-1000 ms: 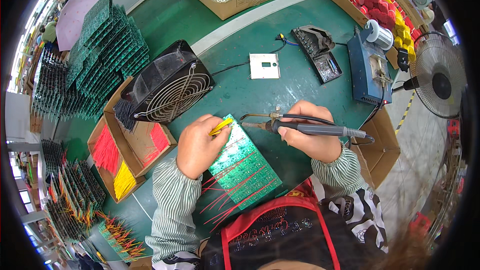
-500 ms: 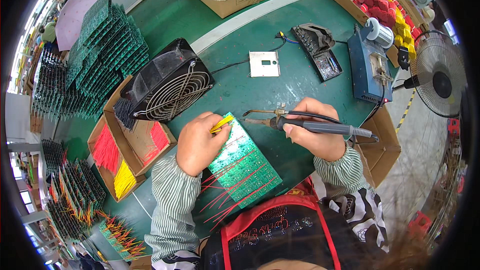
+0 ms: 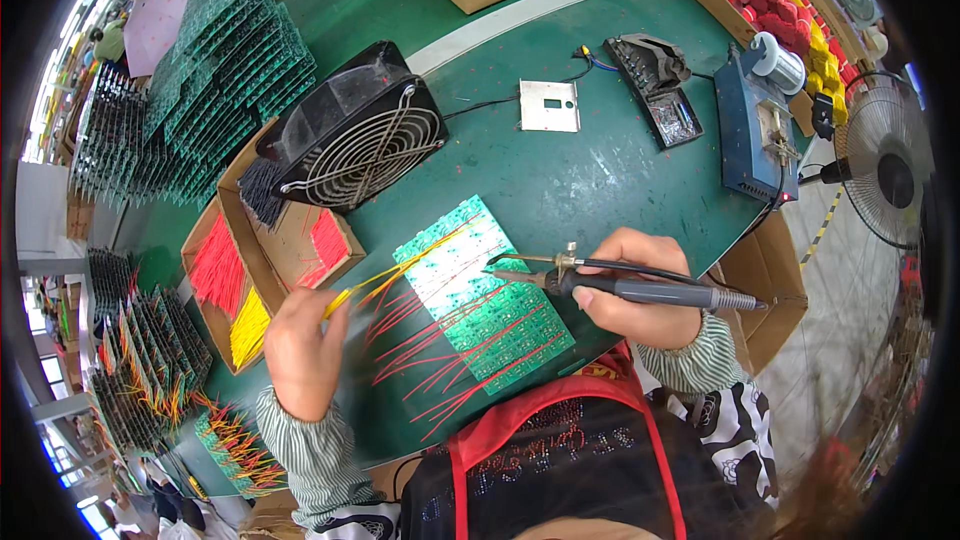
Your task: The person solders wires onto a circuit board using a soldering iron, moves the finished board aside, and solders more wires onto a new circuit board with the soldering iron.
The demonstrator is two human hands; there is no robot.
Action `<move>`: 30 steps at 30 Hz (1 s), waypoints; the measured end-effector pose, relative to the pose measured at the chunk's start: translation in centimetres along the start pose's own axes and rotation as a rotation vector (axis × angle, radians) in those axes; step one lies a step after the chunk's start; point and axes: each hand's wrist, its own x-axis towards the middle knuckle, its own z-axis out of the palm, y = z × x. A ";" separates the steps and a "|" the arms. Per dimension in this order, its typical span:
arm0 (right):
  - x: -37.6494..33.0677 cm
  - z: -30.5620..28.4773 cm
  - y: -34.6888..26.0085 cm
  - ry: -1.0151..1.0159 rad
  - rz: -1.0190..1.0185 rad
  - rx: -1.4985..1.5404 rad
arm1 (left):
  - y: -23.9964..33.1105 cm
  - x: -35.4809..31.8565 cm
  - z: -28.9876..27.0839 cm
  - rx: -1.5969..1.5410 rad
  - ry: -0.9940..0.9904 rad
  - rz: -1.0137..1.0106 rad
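Observation:
My right hand [image 3: 645,295] grips a grey soldering iron [image 3: 665,292] with a thin solder-feed tube clamped along it. The iron's tip is over the upper part of a green circuit board [image 3: 510,330], close to its surface; whether they touch I cannot tell. My left hand [image 3: 305,345], left of the board, is closed on a bunch of yellow wires [image 3: 345,300]. Some yellow strands stretch from that hand across to the board's upper end. Several red wires [image 3: 425,365] lie over the board and stick out past its left edge.
Left of the board stand cardboard boxes [image 3: 262,275] of red, yellow and black wires. A black fan [image 3: 365,140] is behind them, beside stacked circuit boards [image 3: 235,70]. A blue soldering unit [image 3: 750,130] with a solder spool [image 3: 778,60] stands at the right, near a standing fan [image 3: 885,165].
My left hand has moved left and away from the board, drawing the yellow wires out in a line. The iron's tip is now over the board. The whole view has shifted slightly.

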 end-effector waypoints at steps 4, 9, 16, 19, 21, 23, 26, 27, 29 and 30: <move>0.1 1.6 0.0 -0.071 -0.043 0.025 | 2.8 -0.5 1.1 -0.283 -0.125 0.023; 0.4 3.0 0.0 -0.081 -0.012 0.077 | 1.6 0.4 4.6 -0.364 -0.162 0.134; 0.9 3.8 0.2 -0.099 0.019 0.033 | 1.6 1.0 4.8 -0.380 -0.219 0.085; 1.1 3.8 0.3 -0.099 0.044 0.006 | 1.5 1.1 5.0 -0.408 -0.213 0.100; 1.4 3.9 0.4 -0.114 0.054 -0.012 | 1.5 1.2 5.1 -0.405 -0.222 0.094; 1.5 3.8 0.5 -0.132 0.054 0.028 | 1.4 1.3 5.1 -0.403 -0.227 0.093; 1.4 3.6 0.5 -0.107 0.034 0.031 | 1.6 1.4 4.9 -0.398 -0.243 0.086; 1.4 3.5 0.4 -0.106 0.036 0.031 | 1.6 1.4 4.9 -0.396 -0.253 0.078; 1.3 3.1 0.2 -0.109 0.057 0.092 | 1.5 1.4 5.0 -0.395 -0.248 0.088; 1.3 3.0 0.2 -0.110 0.056 0.094 | 1.4 1.3 5.0 -0.394 -0.241 0.096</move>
